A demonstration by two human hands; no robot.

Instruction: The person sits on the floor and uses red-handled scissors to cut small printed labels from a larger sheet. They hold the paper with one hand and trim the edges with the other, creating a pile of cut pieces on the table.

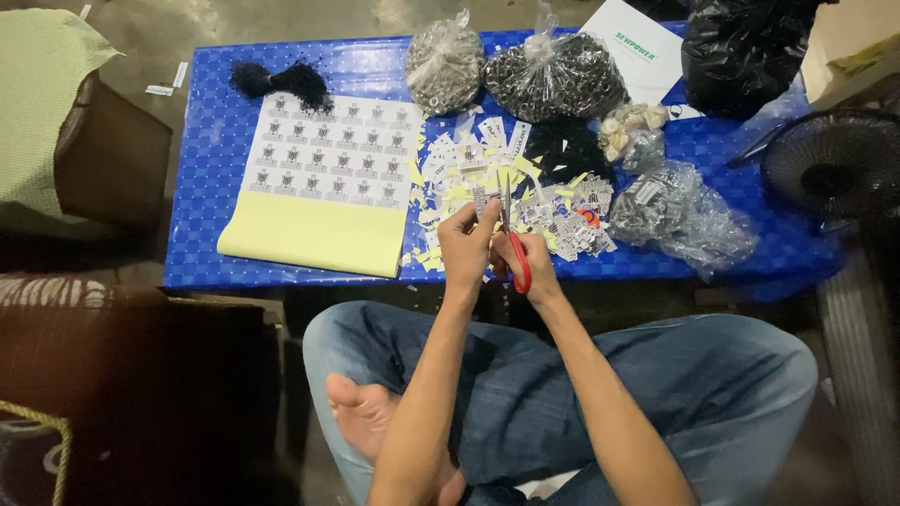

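Basically, left hand (466, 245) pinches a small printed label strip (481, 200), thin, light, floppy paper, best held at its edge. Right hand (527, 260) grips red-handled scissors (513, 239), blades at the strip, above the blue table (206, 159) and its cut scraps (459, 173).

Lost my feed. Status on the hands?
Right hand grips red-handled scissors. Left hand pinches small label piece. Cut label pile close ahead.

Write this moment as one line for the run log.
right hand: holds red scissors | left hand: holds small paper label | paper scraps on blue table | sticker sheet at left
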